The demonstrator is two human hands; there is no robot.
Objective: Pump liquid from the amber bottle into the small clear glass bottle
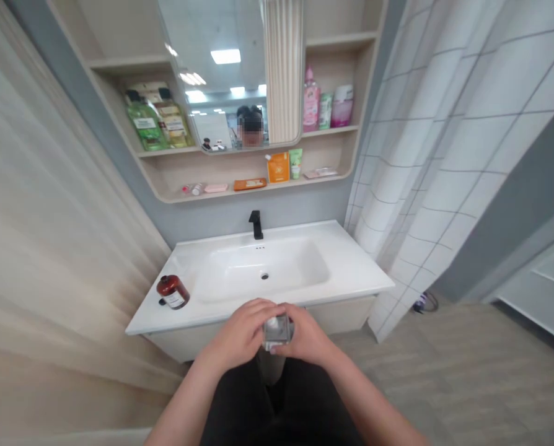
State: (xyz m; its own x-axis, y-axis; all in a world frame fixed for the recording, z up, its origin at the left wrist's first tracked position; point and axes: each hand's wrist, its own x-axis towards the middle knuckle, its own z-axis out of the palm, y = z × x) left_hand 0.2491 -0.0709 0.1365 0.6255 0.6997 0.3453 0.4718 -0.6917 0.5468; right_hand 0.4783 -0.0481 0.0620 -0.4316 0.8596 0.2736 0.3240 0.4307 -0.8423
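Observation:
Just in front of the sink's near edge, both my hands are wrapped round a small clear, square-sided container (277, 331). My left hand (245, 331) grips it from the left and across the top, its fingers closed. From the right, my right hand (308, 334) closes on the same container, with the thumb low on its near side. Something pale shows inside or behind its clear wall; what it is I cannot tell. Away to the left, a brown bottle (172, 292) with a white label rests on the counter, touched by neither hand.
The white sink (323, 266) has a black faucet (256, 225) at its back. Above it, a mirror cabinet (165, 197) carries several bottles, an orange pouch (278, 168) and a green tube (295, 163). A beige curtain (63, 217) hangs left, a checked curtain (426, 155) right.

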